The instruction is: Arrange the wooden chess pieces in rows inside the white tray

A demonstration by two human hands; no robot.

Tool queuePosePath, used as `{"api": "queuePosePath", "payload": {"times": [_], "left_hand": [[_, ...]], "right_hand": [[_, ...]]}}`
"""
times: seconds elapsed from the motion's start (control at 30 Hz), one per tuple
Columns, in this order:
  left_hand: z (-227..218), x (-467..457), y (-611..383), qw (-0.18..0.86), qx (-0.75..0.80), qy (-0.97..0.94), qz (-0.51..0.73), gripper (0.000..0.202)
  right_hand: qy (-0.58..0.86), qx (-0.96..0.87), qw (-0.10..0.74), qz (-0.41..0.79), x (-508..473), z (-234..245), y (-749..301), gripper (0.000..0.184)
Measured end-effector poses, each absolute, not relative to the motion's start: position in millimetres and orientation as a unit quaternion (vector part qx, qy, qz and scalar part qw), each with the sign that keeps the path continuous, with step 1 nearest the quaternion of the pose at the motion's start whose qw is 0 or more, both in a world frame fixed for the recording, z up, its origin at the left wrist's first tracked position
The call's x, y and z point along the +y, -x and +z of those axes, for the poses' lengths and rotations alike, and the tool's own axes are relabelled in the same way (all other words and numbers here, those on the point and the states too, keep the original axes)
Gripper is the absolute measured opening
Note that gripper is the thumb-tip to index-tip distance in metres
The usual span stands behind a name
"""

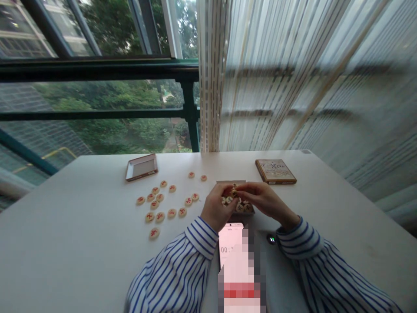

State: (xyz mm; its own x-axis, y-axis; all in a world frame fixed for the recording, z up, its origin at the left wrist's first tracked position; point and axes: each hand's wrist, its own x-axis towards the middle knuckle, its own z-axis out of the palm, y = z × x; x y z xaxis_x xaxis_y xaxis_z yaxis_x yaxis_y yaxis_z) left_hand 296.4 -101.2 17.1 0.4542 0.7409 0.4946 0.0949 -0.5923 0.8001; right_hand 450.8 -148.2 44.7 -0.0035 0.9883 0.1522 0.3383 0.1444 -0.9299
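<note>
My left hand (217, 208) curls at the left side of a small open box (249, 214), fingers bent and partly hidden; whether a piece is inside its grip does not show clearly. From the right, my right hand (263, 198) pinches at a round wooden Chinese chess piece (234, 193) with dark marking, held between the two hands' fingertips above the box. Several dark-marked pieces (240, 208) lie in the box. Left of my hands, several red-marked Chinese chess pieces (171, 213) are scattered on the white table (97, 243).
At the back left lies an open, shallow box part (141, 168). A decorated box lid (276, 171) rests at the back right. A phone (230, 248) with a lit timer screen lies before the box, partly blurred out, near a small dark round object (271, 239).
</note>
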Motion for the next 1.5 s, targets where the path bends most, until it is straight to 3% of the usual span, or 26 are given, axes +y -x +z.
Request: {"api": "queuePosePath", "payload": {"times": [0.23, 0.57, 1.1, 1.23, 1.5], "left_hand": [[13.0, -102.3, -297.9, 0.468, 0.31, -0.711, 0.423, 0.032], [8.2, -103.4, -301.4, 0.562, 0.335, -0.632, 0.416, 0.014], [25.3, -103.8, -297.3, 0.611, 0.364, -0.543, 0.447, 0.025], [23.1, -101.9, -294.7, 0.57, 0.385, -0.583, 0.432, 0.029], [5.9, -87.9, -283.4, 0.319, 0.465, -0.693, 0.45, 0.026]], "right_hand": [[0.524, -0.63, 0.435, 0.373, -150.0, 40.8, -452.4, 0.029], [0.55, -0.66, 0.421, 0.292, -154.8, 42.5, -449.2, 0.023], [0.492, -0.778, 0.379, 0.093, -152.5, 49.1, -438.9, 0.025], [0.509, -0.783, 0.35, 0.077, -152.2, 51.3, -442.0, 0.025], [0.61, -0.729, 0.308, 0.036, -143.3, 49.1, -466.6, 0.032]]}}
